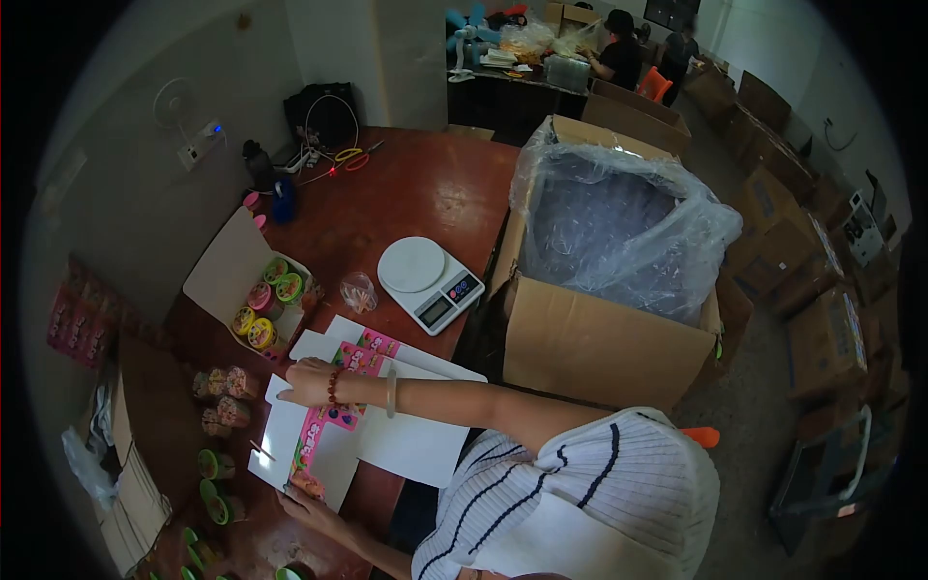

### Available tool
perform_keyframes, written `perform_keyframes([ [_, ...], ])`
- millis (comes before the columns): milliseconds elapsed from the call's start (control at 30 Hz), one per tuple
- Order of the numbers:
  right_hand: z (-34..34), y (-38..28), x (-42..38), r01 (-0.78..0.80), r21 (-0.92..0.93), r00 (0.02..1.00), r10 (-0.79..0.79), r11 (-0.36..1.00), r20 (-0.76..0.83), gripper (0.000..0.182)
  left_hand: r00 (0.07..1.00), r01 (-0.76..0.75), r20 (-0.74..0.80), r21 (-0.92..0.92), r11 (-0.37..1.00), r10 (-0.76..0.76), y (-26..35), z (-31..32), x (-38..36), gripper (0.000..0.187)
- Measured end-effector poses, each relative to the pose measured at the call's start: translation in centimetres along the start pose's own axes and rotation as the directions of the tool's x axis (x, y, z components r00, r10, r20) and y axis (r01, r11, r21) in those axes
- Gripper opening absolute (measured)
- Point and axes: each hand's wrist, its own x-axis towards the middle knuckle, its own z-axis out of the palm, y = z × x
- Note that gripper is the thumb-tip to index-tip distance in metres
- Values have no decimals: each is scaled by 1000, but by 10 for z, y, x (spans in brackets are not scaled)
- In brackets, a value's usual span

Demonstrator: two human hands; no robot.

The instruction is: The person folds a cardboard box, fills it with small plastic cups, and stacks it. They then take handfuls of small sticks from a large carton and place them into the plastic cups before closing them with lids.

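Leftmost, loose small cups (220, 396) stand in a cluster on the brown table (425, 184), with more green-lidded ones trailing toward the near edge. Just beyond them an open white tray box (224, 266) holds 4 cups with coloured lids. Next comes the work piece: a flat white carton blank (324, 454) printed with a pink strip, lying on top of other white blanks (416, 440) that fan out to the right. My left hand (307, 507) sits at the near corner of the blank, fingertips touching its edge; whether they pinch the card or only steady it I cannot tell. My right hand (309, 382), with a bead bracelet at the wrist, lies palm down on the far end of the same blank, fingers seemingly released and pressing, grasping nothing. Judged from this, the step in hand is squaring up 1 blank before it is folded into a box; the next move would call for both hands to hold a crease line firmly while a panel is lifted. Further right a white kitchen scale (430, 280) stands apart, and beside the table a large cardboard box (599, 348) lined with clear plastic stands open.
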Motion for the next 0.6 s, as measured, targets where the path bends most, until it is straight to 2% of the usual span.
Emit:
perform_keyframes([
  [33, -1, -6, -2, 114, -42, 990, -117, 993, -80, 46, 1000, -21, -24, 2, 1000, 21, 36, 4, -8, 58],
  [100, -15, -34, -24, 272, 158, 913, -203, 949, -353, 38, 998, -36, -42, 4, 999, 36, 91, -3, -7, 59],
  [133, -16, -44, -29, 436, 249, 826, -274, 865, -492, 29, 996, -76, 34, -36, 996, 78, 114, -12, -5, 60],
  [167, -22, -55, -39, 504, 244, 778, -314, 829, -544, 27, 986, -114, 110, -78, 990, 122, 127, -20, -5, 60],
  [200, -30, -63, -52, 572, 234, 724, -350, 786, -594, 24, 979, -91, 169, -126, 988, 112, 121, -37, 6, 60],
  [233, -31, -67, -67, 610, 283, 707, -346, 740, -617, 23, 977, 76, 210, -142, 987, -45, 116, -48, 10, 60],
  [300, -32, -64, -103, 508, 314, 783, -277, 802, -557, 23, 893, 405, 277, -148, 902, -356, 128, -66, 14, 59],
  [333, -26, -54, -116, 495, 301, 782, -267, 815, -564, 21, 963, 220, 210, -261, 940, -168, 80, -71, 25, 62],
  [367, -25, -41, -129, 506, 316, 771, -257, 803, -583, 19, 977, 155, 170, -170, 973, -126, 100, -60, 6, 63],
  [400, -24, -28, -144, 512, 337, 766, -242, 790, -596, 18, 988, 93, 129, -70, 993, -83, 123, -50, -13, 66],
  [433, -25, -12, -155, 476, 244, 746, -241, 845, -621, 16, 995, 38, 89, 34, 999, -41, 145, -40, -33, 68],
  [467, -28, 0, -164, 434, 155, 733, -247, 887, -634, 15, 996, -49, 82, 191, 980, 33, 130, -35, -44, 61],
  [533, -36, 3, -181, 270, 121, 737, -124, 955, -664, 18, 981, -190, 67, 499, 846, 181, 99, -30, -68, 49],
  [567, -39, 6, -185, 186, 11, 736, -132, 982, -664, 26, 982, 124, 115, 201, 972, -149, 148, -11, -67, 38],
  [600, -43, 3, -189, 94, -49, 754, -103, 994, -648, 32, 985, 133, 97, 87, 987, -141, 176, 1, -74, 34],
])
